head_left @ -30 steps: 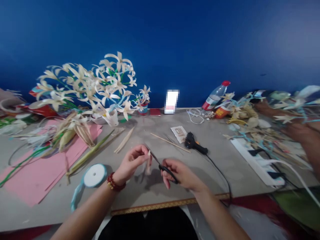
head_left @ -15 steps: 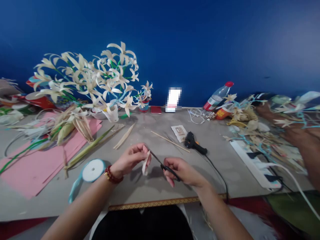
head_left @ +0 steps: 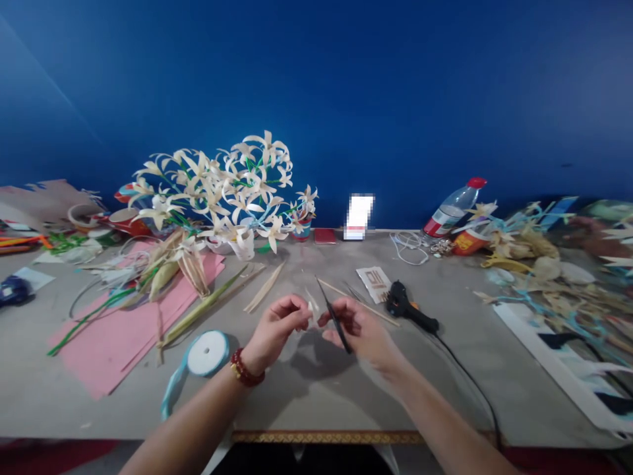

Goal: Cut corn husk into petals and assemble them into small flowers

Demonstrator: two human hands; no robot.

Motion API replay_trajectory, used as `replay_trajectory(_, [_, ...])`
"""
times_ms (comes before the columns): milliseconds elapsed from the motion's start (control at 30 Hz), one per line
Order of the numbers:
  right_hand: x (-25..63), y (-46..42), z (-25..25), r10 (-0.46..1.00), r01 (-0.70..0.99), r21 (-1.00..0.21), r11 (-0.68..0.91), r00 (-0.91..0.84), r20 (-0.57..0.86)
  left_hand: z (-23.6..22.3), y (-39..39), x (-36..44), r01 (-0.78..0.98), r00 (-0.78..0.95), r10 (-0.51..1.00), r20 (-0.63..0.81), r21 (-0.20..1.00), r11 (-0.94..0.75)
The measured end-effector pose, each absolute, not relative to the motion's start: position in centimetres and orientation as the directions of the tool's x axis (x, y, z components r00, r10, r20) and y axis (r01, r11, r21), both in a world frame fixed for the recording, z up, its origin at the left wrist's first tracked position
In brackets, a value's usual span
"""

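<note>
Above the middle of the table, my left hand (head_left: 284,324) pinches a small pale husk strip (head_left: 310,313) between thumb and fingers. My right hand (head_left: 359,333) is curled around dark scissors (head_left: 336,316), whose blades point up and away from me. Their handles are partly hidden by my fingers. Both hands are close together, with the right fingertips near the strip; I cannot tell whether they touch it. Left of my left wrist lies a roll of light blue ribbon (head_left: 208,353). Beyond my right hand rests a black glue gun (head_left: 410,310).
White husk flowers (head_left: 222,185) stand at the back left. Pink paper (head_left: 99,363) lies under husks and wires. A thin stick (head_left: 366,305) and loose husk strips (head_left: 264,288) lie ahead. To the right are a power strip (head_left: 539,363), a tilted bottle (head_left: 450,211) and the glue gun's cord (head_left: 469,369).
The scissors have swung more upright in my right hand, away from the strip. Both hands have come closer together, and less of the strip shows. The view has shifted left and up.
</note>
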State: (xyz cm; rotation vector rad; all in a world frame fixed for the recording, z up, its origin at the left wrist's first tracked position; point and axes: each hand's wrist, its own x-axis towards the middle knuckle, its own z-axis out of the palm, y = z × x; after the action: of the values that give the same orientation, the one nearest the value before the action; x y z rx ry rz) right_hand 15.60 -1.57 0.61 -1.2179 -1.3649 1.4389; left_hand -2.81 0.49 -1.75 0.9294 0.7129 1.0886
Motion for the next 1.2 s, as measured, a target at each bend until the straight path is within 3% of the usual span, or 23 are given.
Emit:
replay_trajectory(167, [13.9, -0.9, 0.8, 0.971, 0.055, -0.994, -0.097, -0.215, -0.106, -1.8, 0.3, -2.9, -0.467, 0.293, 0.956, -0.030, 0.868, 0.170])
replay_trajectory(300, [14.8, -0.4, 1.4, 0.932, 0.058, -0.988, -0.144, -0.327, -0.155, -1.5, 0.6, -3.3, -0.501, 0.442, 0.896, -0.043, 0.817, 0.286])
replay_trajectory(533, [16.7, 0.5, 1.9, 0.861, 0.074, -0.986, -0.148, -0.480, -0.165, -1.5, 0.9, -3.8, -0.303, 0.541, 0.839, -0.054, 0.918, 0.254])
replay_trajectory(767, [18.1, 1.0, 1.4, 0.823, 0.052, -0.992, -0.116, -0.554, -0.125, -1.6, 0.9, -3.6, -0.209, 0.715, 0.687, -0.131, 0.898, 0.388])
replay_trajectory(867, [18.1, 1.6, 0.8, 0.861, 0.036, -0.997, -0.069, -0.503, -0.078, -1.7, 0.7, -3.5, -0.192, 0.731, 0.665, -0.156, 0.888, 0.419])
replay_trajectory(1067, [19.2, 0.4, 2.1, 0.989, 0.128, -0.984, 0.126, -0.093, 0.114, -1.5, 0.3, -2.9, -0.330, 0.526, 0.845, -0.091, 0.894, 0.302])
replay_trajectory(1200, [19.4, -3.7, 1.0, 0.995, 0.119, -0.992, 0.044, -0.094, 0.033, -1.4, 0.3, -2.7, -0.418, 0.409, 0.905, -0.122, 0.856, 0.304])
